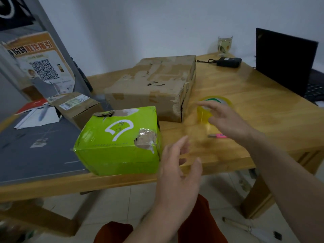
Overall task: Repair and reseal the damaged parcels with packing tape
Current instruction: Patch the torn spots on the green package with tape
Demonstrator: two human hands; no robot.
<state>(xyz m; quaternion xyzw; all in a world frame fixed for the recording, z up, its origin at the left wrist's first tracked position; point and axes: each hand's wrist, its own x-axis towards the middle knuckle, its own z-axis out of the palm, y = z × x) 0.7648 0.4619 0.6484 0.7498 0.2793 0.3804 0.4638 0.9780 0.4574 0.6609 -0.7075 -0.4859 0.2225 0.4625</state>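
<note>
Tape roll (213, 109) on wooden table (263, 109), right of big brown box (154, 85). Our right hand (226, 120) hovering over it, fingers spread, gripping nothing. Left hand (178, 165) loose, empty, beside torn green box (119, 141). We reckon roll's light, stiff, slick, so grab outer rim. Green wrap looks flimsy, handle by edges.

White wall (157, 23) at 12 o'clock. Wooden table (254, 106) across centre; grey mat (35, 155) at 9 o'clock. Pale tiled floor (122, 207) at 6 o'clock. Soft, even light.
</note>
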